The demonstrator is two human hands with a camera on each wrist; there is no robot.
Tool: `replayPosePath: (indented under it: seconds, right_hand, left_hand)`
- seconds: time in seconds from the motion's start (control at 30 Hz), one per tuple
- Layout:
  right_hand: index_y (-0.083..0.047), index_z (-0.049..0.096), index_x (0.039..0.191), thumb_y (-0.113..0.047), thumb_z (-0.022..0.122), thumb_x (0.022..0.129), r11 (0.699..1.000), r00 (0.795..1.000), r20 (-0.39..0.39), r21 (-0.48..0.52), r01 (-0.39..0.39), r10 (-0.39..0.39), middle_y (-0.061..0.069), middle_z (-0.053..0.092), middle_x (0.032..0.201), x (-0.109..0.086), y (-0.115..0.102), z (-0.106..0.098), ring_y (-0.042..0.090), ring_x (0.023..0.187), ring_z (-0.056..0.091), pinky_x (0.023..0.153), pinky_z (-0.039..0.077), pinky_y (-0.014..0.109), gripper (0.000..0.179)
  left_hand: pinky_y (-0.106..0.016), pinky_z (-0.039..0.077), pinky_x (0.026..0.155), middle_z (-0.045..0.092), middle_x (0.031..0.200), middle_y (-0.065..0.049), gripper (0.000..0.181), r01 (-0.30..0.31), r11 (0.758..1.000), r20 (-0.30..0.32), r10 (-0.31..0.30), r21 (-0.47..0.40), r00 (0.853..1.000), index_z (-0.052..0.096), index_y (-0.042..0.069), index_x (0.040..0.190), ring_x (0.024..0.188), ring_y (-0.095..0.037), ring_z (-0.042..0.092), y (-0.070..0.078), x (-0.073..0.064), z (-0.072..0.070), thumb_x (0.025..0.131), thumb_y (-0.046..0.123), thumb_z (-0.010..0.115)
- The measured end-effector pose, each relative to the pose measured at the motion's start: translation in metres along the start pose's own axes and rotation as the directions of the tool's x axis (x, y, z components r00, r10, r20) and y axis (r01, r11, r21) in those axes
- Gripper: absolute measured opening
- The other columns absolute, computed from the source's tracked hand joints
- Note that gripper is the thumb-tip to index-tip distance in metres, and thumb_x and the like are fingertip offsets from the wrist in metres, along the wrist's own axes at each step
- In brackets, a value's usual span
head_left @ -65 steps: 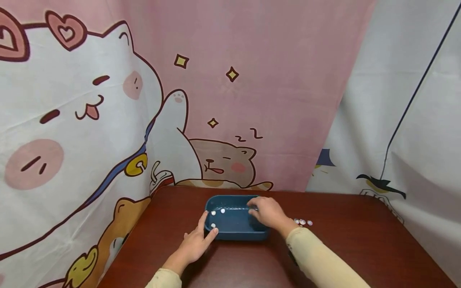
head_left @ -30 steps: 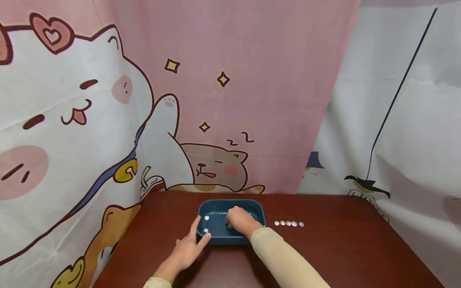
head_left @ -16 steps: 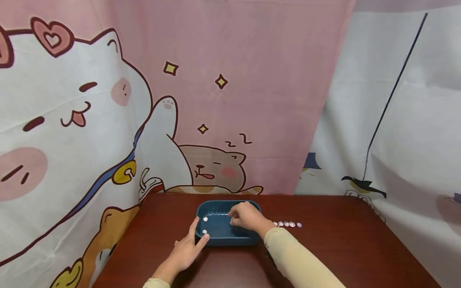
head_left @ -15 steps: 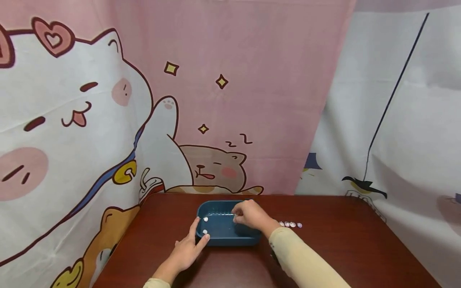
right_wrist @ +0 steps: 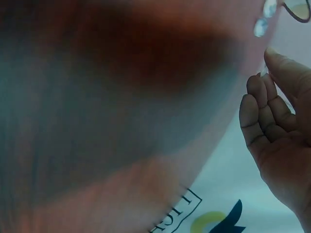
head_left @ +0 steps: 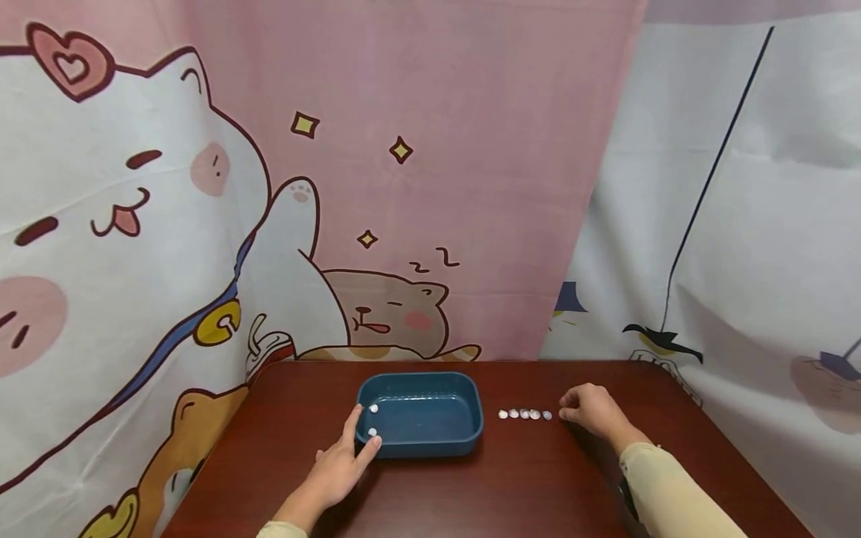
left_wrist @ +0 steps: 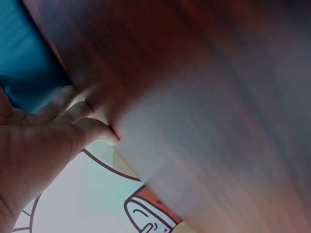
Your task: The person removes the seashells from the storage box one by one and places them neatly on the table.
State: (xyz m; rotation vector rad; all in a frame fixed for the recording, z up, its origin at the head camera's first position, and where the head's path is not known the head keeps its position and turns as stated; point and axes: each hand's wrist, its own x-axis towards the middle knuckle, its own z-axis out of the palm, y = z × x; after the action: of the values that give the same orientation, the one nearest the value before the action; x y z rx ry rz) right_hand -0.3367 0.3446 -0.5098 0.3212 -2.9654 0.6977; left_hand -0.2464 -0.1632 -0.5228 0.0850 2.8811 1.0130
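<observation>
At the blue tray's (head_left: pixel 420 450) left end, my left hand (head_left: pixel 336 467) rests with straight, spread fingers: the index at the left rim, the thumb at the near left corner. In the left wrist view its other fingers (left_wrist: pixel 99 128) lie along the tray's outer side. Two small white pieces (head_left: pixel 373 409) are inside the tray by that hand. My right hand (head_left: pixel 595 409) is low over the table, at the right end of a row of several shiny, gem-like pieces (head_left: pixel 525 414). Its thumb and fingertips pinch another small piece, mostly hidden; a bright sliver shows in the right wrist view.
The dark red-brown table (head_left: pixel 430 493) reaches back to a pink and white cartoon-printed cloth (head_left: pixel 471 187), which also hangs along the left and right sides. The row of pieces runs from near the tray's right end towards the right hand.
From reaching into the tray, my right hand has moved out to the right, past the row. The tray held three white pieces earliest and now shows two. The left hand stays at the tray.
</observation>
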Motion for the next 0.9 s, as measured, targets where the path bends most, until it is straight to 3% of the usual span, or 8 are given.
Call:
replayPosePath:
  seconds: [0.37, 0.7, 0.8, 0.9]
  right_hand:
    - [-0.005, 0.082, 0.095, -0.011, 0.087, 0.088, 0.996, 0.999, -0.016, -0.079, 0.036, -0.037, 0.008, 0.080, 0.095, 0.001, 0.002, 0.022, 0.022, 0.084, 0.072, 0.075, 0.061, 0.045, 0.010]
    - [-0.003, 0.080, 0.104, -0.015, 0.086, 0.089, 1.000, 0.999, -0.047, 0.010, 0.021, -0.021, 0.010, 0.080, 0.100, 0.001, 0.001, 0.019, 0.023, 0.087, 0.071, 0.075, 0.061, 0.042, 0.019]
    - [-0.002, 0.080, 0.109, -0.016, 0.082, 0.094, 0.997, 0.994, -0.109, 0.071, -0.007, 0.015, 0.013, 0.080, 0.105, 0.005, -0.009, 0.011, 0.029, 0.094, 0.074, 0.081, 0.062, 0.048, 0.020]
    - [-0.002, 0.080, 0.111, -0.018, 0.079, 0.098, 0.995, 0.984, -0.179, 0.101, 0.007, 0.012, 0.017, 0.080, 0.110, 0.016, -0.035, 0.005, 0.037, 0.103, 0.075, 0.087, 0.061, 0.054, 0.021]
  left_hand:
    - [-0.090, 0.015, 0.113, 0.051, 0.159, -0.030, 0.086, -0.012, 0.999, 0.000, 0.012, -0.031, 1.000, 0.012, 0.019, 0.172, 0.142, -0.058, 0.052, -0.001, 0.000, 0.000, 0.108, 0.064, 0.048]
    - [-0.091, 0.015, 0.112, 0.052, 0.158, -0.031, 0.087, -0.005, 0.999, 0.007, 0.005, -0.040, 1.000, 0.013, 0.019, 0.172, 0.141, -0.058, 0.053, 0.000, -0.001, 0.002, 0.107, 0.065, 0.048]
    - [-0.091, 0.016, 0.112, 0.051, 0.159, -0.031, 0.088, -0.005, 0.999, 0.010, 0.006, -0.042, 1.000, 0.013, 0.018, 0.172, 0.141, -0.059, 0.053, 0.000, -0.001, 0.002, 0.107, 0.066, 0.048]
    - [-0.091, 0.015, 0.112, 0.050, 0.160, -0.029, 0.087, -0.007, 1.000, 0.000, 0.007, -0.027, 1.000, 0.012, 0.019, 0.172, 0.142, -0.057, 0.052, 0.000, 0.000, -0.002, 0.107, 0.065, 0.048]
